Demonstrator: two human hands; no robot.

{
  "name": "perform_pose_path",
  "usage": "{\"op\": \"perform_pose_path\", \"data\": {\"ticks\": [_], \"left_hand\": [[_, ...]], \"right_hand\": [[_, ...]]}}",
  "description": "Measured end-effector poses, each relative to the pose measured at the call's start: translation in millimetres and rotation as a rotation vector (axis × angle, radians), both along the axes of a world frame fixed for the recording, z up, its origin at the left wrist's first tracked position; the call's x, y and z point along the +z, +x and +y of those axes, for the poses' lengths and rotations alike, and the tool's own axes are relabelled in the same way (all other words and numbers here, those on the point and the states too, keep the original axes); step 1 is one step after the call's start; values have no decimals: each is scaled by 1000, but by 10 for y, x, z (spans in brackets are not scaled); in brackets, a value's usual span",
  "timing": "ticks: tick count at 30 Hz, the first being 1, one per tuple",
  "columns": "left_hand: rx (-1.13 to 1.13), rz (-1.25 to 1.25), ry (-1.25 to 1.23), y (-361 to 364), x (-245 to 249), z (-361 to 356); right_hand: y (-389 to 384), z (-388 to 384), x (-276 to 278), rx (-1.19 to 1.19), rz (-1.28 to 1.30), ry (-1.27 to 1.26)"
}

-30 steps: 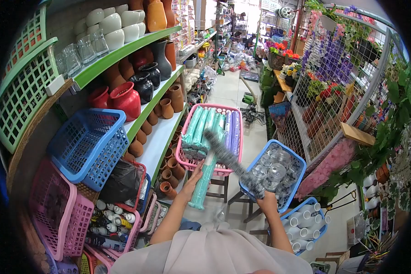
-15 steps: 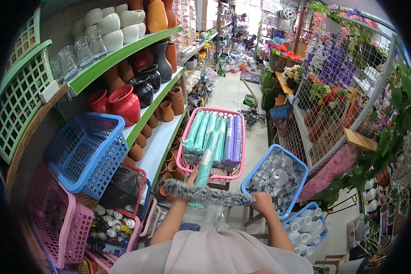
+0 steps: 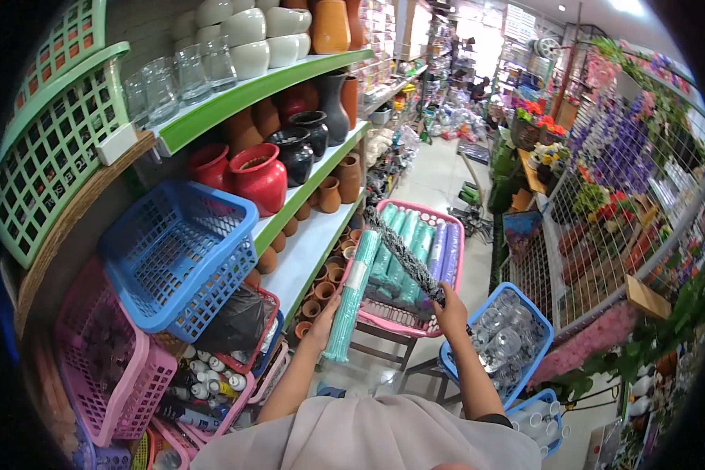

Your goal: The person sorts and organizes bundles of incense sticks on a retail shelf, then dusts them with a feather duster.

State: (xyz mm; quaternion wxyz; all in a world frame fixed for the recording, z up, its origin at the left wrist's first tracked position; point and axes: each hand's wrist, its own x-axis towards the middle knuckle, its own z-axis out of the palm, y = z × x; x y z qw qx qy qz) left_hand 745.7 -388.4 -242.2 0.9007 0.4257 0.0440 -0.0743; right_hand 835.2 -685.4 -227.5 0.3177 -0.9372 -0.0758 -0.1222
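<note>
My left hand is closed around the lower part of a teal plastic-wrapped bundle, long and tube-like with a pale label, held tilted upright. My right hand grips the near end of a fluffy grey-and-black duster, which points away and up to the left. The duster passes over a pink basket holding several more teal packs and a few purple packs. Part of the basket's left side is hidden by the bundle.
At left, shelves carry bowls, glasses and vases. A blue basket sticks out below them. To the right stand a blue basket of clear glassware, a basket of white vases and a wire rack with artificial flowers.
The duster has swung from lying crosswise to pointing forward and left. The teal bundle has come out from beneath it to the left. My view has turned left.
</note>
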Motion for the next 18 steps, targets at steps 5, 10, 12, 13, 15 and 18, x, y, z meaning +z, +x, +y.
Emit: {"op": "perform_pose_path", "data": {"ticks": [5,10,12,13,15,18], "left_hand": [[74,-6,20,-93,-48,304],[94,-26,13,-187,-31,385],[97,-49,27,-202,-3,363],[119,-59,72,-190,-51,361],[142,-69,117,-227,-102,287],[279,-40,233,-363,33,-15]], "right_hand": [[56,163,-158,66,-56,-261],[-28,204,-156,7,-89,-260],[-137,242,-13,9,-261,-234],[-182,269,23,12,-431,-208],[-262,336,1,133,-322,-26],[-620,621,-9,409,89,477]]}}
